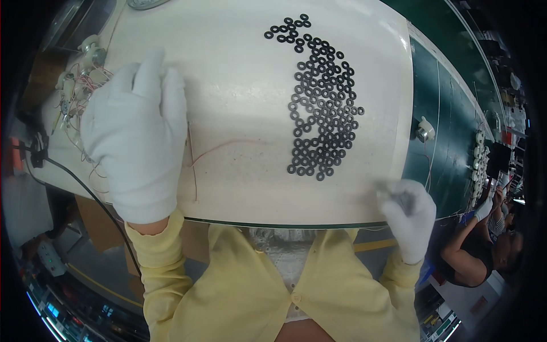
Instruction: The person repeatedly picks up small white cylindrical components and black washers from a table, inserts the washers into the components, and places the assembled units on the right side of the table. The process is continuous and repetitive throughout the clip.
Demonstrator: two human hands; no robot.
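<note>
- The left hand [137,137], in a white glove, is over the left part of the pale tabletop [239,108], its back facing up and its fingers pointing away from the body; whether it grips anything underneath is hidden.
- Along the inner side of that hand, 2 thin red wires [219,149] show on the tabletop, 1 curving toward the middle and 1 running toward the near edge.
- The right hand [411,219], also in a white glove, is at the near right edge of the tabletop, fingers curled in toward the thumb; the tips are blurred, so I cannot make out whether they meet or pinch something.
- Many small black rings [325,108] lie flat in a crowded patch right of the middle of the tabletop, between the 2 hands and apart from both; a narrower trail of them reaches toward the far side.
- Beside the left hand, on its outer side, sits a jumbled heap of small motors [71,94] with whitish caps and tangled red wires.
- Right of the tabletop runs a green strip [439,165], with 1 single motor [424,131] on it and a row of whitish parts [480,165] along its far right.
- A black cable [85,182] crosses the tabletop's left corner.
- At the far right, a co-worker [470,256] in a dark top reaches toward that row with a white-gloved hand [484,210].
</note>
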